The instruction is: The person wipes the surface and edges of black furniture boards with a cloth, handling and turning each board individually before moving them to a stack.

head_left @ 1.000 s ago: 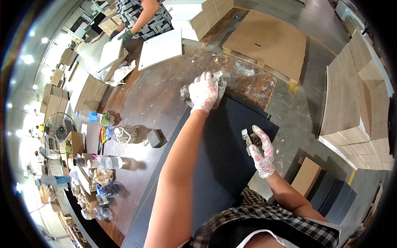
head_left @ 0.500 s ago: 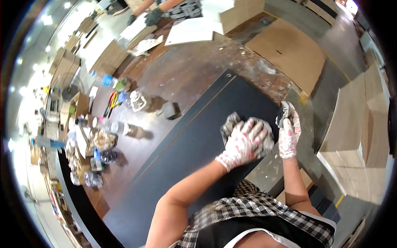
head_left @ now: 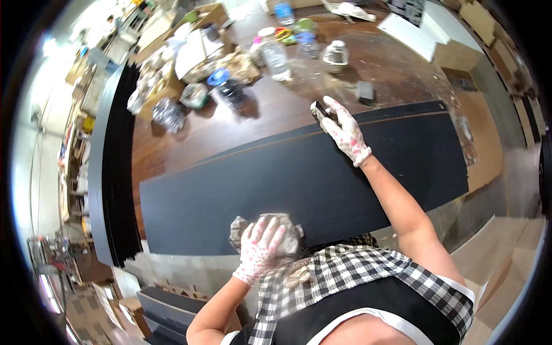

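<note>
Stack at far left: a pile of dark panels (head_left: 112, 167) stands along the left edge of the brown worktable (head_left: 190, 141), edges facing the camera.
Clutter, upper left: crumpled plastic bags (head_left: 167, 112), a cardboard box (head_left: 198, 43) and a dark jar with a blue lid (head_left: 227, 86) crowd the far side of the table.
Main panel: a long dark board (head_left: 287, 184) lies flat across the table, running from the lower left to the upper right, its near edge close to the person's body.
Left hand: the gloved left hand (head_left: 260, 247), white with pink speckles, rests at the board's near edge with the fingers spread and pressed down over a crumpled grey rag (head_left: 284, 233).
Apron: a checked black-and-white garment (head_left: 356, 276) fills the bottom of the view just beside the rag.
Bottles, top centre: clear plastic bottles (head_left: 275, 54) and a glass jar (head_left: 335, 54) stand beyond the board, well apart from both hands.
Right hand: the gloved right hand (head_left: 344, 131) reaches over the board's far edge, fingers curled around a small dark object (head_left: 317, 109); what it is cannot be told.
Small block: a dark grey block (head_left: 364, 91) sits on the bare table just beyond the right hand.
Far right: pale boxes (head_left: 437, 37) lie at the table's upper right corner.
</note>
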Tool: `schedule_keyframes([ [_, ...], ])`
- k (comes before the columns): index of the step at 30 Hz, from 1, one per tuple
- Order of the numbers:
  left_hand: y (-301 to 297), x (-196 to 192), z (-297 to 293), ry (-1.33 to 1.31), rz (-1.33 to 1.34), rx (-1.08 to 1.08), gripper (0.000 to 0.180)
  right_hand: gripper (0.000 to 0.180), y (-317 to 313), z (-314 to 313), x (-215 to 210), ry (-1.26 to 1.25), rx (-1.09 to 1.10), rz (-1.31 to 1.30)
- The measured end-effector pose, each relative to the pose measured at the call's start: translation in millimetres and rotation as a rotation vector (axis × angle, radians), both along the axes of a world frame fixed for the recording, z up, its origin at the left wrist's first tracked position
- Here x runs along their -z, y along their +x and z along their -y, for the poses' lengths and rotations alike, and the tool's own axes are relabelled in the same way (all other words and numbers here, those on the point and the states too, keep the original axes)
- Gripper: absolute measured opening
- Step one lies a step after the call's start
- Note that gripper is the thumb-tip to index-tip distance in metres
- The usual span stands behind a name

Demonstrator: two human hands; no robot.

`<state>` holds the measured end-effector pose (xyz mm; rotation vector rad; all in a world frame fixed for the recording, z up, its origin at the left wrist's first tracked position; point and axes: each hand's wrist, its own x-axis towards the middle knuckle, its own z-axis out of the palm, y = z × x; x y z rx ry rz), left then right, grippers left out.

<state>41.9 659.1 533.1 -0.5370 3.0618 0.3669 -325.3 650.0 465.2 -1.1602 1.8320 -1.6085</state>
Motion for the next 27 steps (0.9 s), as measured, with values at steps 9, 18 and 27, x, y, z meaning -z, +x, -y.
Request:
schedule_keyframes([
  [9, 57, 4, 22, -0.2, 0.037, 0.093, 0.056, 0.051, 55, 54, 16, 0.022, -0.097, 0.091],
  [18, 68, 18, 20, -0.221, 0.019, 0.245, 0.051, 0.053, 57, 40, 25, 0.087, -0.13, 0.033],
  [27, 45, -57, 15, -0.155, 0.143, 0.26, 0.059, 0.056, 36, 16, -49, 0.054, -0.353, 0.212],
])
